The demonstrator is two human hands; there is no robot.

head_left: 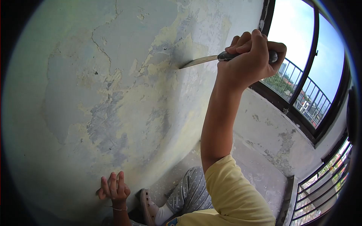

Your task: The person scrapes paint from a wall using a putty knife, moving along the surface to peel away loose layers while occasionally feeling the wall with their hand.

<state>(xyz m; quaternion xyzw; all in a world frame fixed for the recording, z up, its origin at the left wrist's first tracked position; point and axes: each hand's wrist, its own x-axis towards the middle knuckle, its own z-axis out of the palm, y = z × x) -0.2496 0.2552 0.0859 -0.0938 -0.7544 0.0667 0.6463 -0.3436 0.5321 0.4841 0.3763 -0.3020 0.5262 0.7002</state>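
My right hand (250,56), raised at the upper right, is wrapped round the dark handle of a scraper (203,60). The scraper's thin metal blade points left, and its tip meets the wall (124,86). Around the tip the paint is peeling, with grey and yellowish patches. Low in the view, my left hand (114,187) rests against the wall with its fingers apart and nothing in them. A thin bracelet circles that wrist.
A dark-framed window (290,100) with a railing outside is at the upper right, above a low stained wall (264,124). Metal bars (320,192) stand at the lower right. My bent leg and a clog (149,207) are on the speckled floor (252,171).
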